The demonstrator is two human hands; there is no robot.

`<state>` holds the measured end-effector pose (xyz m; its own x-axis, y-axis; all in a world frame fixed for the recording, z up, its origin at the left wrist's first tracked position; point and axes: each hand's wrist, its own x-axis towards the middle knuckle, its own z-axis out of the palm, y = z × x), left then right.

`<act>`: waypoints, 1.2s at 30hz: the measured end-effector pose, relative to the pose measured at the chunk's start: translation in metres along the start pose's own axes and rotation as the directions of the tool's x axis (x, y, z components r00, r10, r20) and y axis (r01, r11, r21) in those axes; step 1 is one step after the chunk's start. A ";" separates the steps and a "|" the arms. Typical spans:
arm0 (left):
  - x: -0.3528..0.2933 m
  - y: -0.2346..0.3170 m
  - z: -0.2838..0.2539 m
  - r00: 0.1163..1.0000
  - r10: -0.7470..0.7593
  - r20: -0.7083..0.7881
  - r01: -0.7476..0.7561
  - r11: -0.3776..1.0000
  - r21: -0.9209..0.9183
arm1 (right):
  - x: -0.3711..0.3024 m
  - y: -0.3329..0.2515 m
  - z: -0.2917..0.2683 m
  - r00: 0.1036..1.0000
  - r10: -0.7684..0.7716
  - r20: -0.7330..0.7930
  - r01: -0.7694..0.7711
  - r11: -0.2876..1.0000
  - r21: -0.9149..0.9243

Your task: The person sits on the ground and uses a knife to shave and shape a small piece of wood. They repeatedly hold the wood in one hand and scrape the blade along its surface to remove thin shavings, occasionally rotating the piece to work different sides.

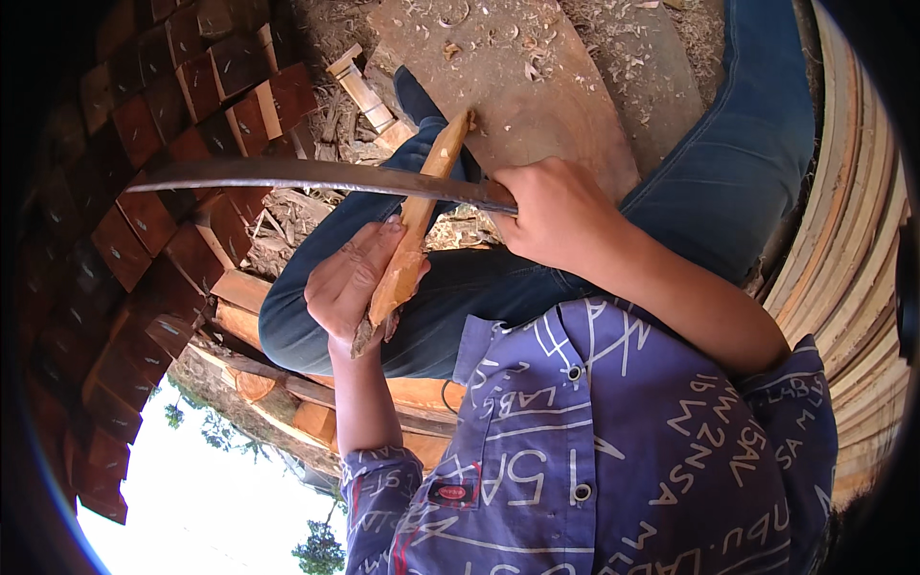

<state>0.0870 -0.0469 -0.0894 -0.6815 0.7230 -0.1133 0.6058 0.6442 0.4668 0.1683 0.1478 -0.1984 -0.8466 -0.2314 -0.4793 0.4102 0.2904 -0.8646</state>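
Note:
My left hand (353, 275) is closed around the lower part of a roughly carved piece of wood (401, 275), its fingers wrapped underneath. The wood slants up and away, tapering to a narrow far end. My right hand (554, 213) grips a machete, its handle hidden in the fist. The long, slightly curved machete blade (307, 174) points left and lies across the wood, above my left hand. From this angle I cannot tell whether the edge touches the wood.
My legs in blue jeans (738, 163) are spread around the work. Ahead lies a flat brown board (546, 105) with wood shavings on it. Overlapping wooden shingles (144, 134) rise at left. Stacked wooden strips (843, 278) curve along the right. Split wood pieces (244, 289) lie by my left knee.

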 end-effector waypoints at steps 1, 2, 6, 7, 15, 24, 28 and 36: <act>0.001 -0.001 0.003 1.000 0.001 -0.005 -0.001 1.000 -0.001 | 0.003 0.009 0.004 0.999 0.042 -0.024 -0.042 0.999 -0.012; -0.001 0.002 0.000 1.000 -0.006 -0.003 0.006 1.000 0.006 | 0.006 0.021 0.007 0.996 0.081 -0.040 -0.081 0.997 -0.014; -0.012 -0.004 0.004 1.000 0.027 0.000 -0.026 0.999 -0.043 | 0.019 0.059 0.001 0.967 0.252 -0.018 -0.251 0.967 0.049; -0.010 -0.005 0.003 1.000 -0.016 -0.023 0.015 0.999 -0.043 | 0.015 0.055 -0.001 0.970 0.242 -0.032 -0.239 0.968 0.078; -0.005 -0.003 0.002 0.999 -0.020 -0.044 0.018 0.999 -0.050 | 0.013 0.017 -0.001 0.995 0.099 -0.002 -0.099 0.995 -0.005; -0.008 0.001 0.002 0.998 -0.023 -0.056 0.022 1.000 -0.015 | 0.004 0.020 0.003 0.999 0.048 0.005 -0.047 0.997 -0.060; -0.009 -0.009 0.003 0.996 -0.024 -0.084 0.024 1.000 -0.003 | 0.009 0.017 -0.001 0.991 0.126 0.033 -0.123 0.988 -0.094; -0.013 -0.005 0.004 0.996 -0.053 -0.076 0.053 0.999 -0.011 | 0.012 0.027 -0.001 0.995 0.095 -0.016 -0.096 0.989 -0.109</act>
<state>0.0949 -0.0587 -0.0936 -0.7420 0.6666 -0.0712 0.5647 0.6787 0.4695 0.1685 0.1534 -0.2275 -0.8089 -0.1884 -0.5570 0.4502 0.4108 -0.7928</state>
